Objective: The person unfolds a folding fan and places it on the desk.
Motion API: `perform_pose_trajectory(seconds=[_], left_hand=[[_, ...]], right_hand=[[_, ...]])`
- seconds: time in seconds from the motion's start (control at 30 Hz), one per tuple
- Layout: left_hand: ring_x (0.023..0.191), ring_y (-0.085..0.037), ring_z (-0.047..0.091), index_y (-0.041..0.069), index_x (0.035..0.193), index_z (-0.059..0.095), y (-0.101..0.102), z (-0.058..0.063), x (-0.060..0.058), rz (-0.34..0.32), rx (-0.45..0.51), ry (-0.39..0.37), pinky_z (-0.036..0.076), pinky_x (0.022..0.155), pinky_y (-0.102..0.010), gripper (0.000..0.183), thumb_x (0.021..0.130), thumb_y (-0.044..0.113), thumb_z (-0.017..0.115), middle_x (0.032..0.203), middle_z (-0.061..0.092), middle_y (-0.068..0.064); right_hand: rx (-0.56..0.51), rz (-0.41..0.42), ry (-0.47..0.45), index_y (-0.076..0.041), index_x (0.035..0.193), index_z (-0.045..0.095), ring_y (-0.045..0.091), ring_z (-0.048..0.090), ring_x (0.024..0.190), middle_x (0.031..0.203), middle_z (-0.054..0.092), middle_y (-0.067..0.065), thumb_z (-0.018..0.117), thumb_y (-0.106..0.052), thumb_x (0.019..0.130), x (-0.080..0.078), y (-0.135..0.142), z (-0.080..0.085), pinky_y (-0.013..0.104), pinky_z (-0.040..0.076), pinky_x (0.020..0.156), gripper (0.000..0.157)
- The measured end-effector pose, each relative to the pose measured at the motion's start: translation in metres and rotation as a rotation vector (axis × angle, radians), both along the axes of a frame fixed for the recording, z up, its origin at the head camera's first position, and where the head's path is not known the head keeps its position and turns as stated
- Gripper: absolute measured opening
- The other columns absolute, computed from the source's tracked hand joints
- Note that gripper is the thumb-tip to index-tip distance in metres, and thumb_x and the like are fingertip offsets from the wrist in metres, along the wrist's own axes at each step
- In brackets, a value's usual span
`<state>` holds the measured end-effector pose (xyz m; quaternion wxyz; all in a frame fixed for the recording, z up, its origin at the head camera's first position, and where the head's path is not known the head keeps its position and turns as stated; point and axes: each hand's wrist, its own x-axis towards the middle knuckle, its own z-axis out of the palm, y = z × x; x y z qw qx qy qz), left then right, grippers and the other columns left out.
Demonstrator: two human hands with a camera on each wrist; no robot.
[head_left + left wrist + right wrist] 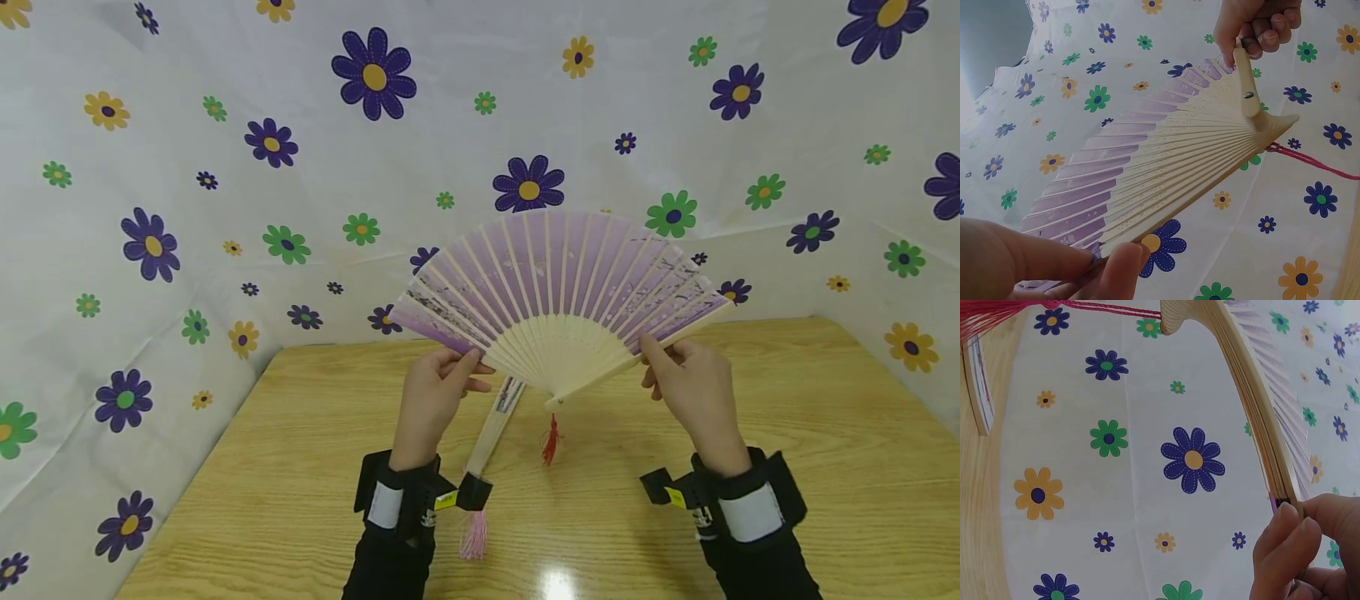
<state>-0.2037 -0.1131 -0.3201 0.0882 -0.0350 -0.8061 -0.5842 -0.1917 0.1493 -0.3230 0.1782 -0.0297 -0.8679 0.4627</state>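
A purple folding fan [562, 275] with pale ribs is spread wide above the table, its pivot at the bottom and a red tassel [551, 440] hanging from it. My left hand [437, 396] pinches the fan's left edge between thumb and fingers. On the opposite side, my right hand [693, 383] pinches the right outer rib. The left wrist view shows the pleats and the pivot pin up close, with the left thumb [1041, 253] on the near edge. In the right wrist view the fan [1260, 406] appears nearly edge-on, held in the right fingers.
Below the open fan, a second folding fan [491, 429] lies folded on the wooden table [300, 467], with a pink tassel [474, 535]. A white cloth [420, 142] printed with flowers stands behind and beside the table. Both wrists carry black camera straps.
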Motion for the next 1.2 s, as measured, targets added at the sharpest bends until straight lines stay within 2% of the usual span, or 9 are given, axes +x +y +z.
perform_pose_trajectory(seconds=[0.17,0.33,0.6,0.83,0.93,1.03,1.13,1.2], left_hand=[[0.07,-0.023,0.068,-0.003,0.099,0.067,0.0008,0.0019,0.0007,0.003,0.029,-0.004,0.038,0.059,-0.025,0.022,0.096,0.014,0.054,0.089,0.071,-0.022],[0.07,-0.024,0.068,-0.003,0.099,0.067,0.0011,0.0022,0.0003,0.006,0.048,-0.007,0.041,0.059,-0.024,0.021,0.096,0.014,0.055,0.087,0.071,-0.018],[0.067,-0.017,0.067,-0.003,0.095,0.066,0.0017,0.0032,0.0005,0.038,0.078,0.017,0.044,0.064,-0.026,0.023,0.096,0.017,0.054,0.085,0.072,-0.014],[0.063,-0.012,0.065,-0.004,0.094,0.065,0.0016,0.003,0.0008,0.06,0.111,0.014,0.042,0.064,-0.027,0.023,0.096,0.017,0.055,0.083,0.072,-0.012],[0.063,-0.012,0.065,-0.003,0.094,0.065,0.001,0.0028,0.0007,0.056,0.116,0.01,0.042,0.065,-0.027,0.023,0.096,0.017,0.055,0.082,0.072,-0.012],[0.063,-0.012,0.065,-0.003,0.094,0.065,-0.0001,0.0031,0.0006,0.058,0.122,0.005,0.042,0.065,-0.027,0.022,0.096,0.017,0.055,0.082,0.072,-0.011],[0.063,-0.013,0.065,-0.002,0.093,0.065,-0.0014,0.004,0.0001,0.073,0.133,0.003,0.043,0.067,-0.028,0.023,0.096,0.018,0.054,0.081,0.072,-0.009],[0.063,-0.016,0.065,-0.002,0.093,0.065,-0.0017,0.0046,-0.0004,0.088,0.143,0.008,0.043,0.069,-0.03,0.023,0.096,0.018,0.055,0.08,0.071,-0.008]], right_hand=[[-0.011,-0.002,0.009,0.001,0.081,0.067,0.016,0.054,0.048,0.054,0.06,0.0,0.05,-0.039,0.096,0.0,0.0006,0.0,0.025,0.026,0.037,0.046],[-0.018,-0.009,0.002,0.001,0.082,0.067,0.015,0.055,0.049,0.055,0.06,0.0,0.05,-0.04,0.095,-0.0003,0.0012,0.0004,0.025,0.026,0.038,0.046],[-0.063,-0.019,-0.012,0.001,0.081,0.068,0.017,0.057,0.051,0.057,0.061,0.004,0.05,-0.041,0.095,-0.0012,0.0025,0.0013,0.025,0.028,0.039,0.048],[-0.089,-0.02,-0.011,0.001,0.08,0.067,0.013,0.056,0.049,0.053,0.058,-0.002,0.05,-0.044,0.095,-0.0017,0.0029,0.0005,0.026,0.028,0.039,0.051],[-0.156,0.02,-0.014,0.003,0.08,0.066,0.012,0.054,0.048,0.053,0.057,-0.003,0.051,-0.042,0.095,-0.003,0.0033,-0.0004,0.024,0.031,0.04,0.05],[-0.29,0.095,-0.038,0.004,0.078,0.063,0.01,0.051,0.048,0.053,0.055,-0.006,0.053,-0.039,0.095,-0.0047,0.0049,-0.001,0.022,0.034,0.042,0.048],[-0.42,0.159,-0.072,-0.001,0.069,0.06,0.008,0.046,0.048,0.053,0.053,-0.007,0.055,-0.036,0.095,-0.0064,0.0073,-0.001,0.02,0.035,0.044,0.044],[-0.462,0.179,-0.083,-0.006,0.065,0.059,0.007,0.044,0.048,0.053,0.052,-0.008,0.055,-0.037,0.095,-0.0071,0.0087,-0.0009,0.019,0.035,0.045,0.043]])
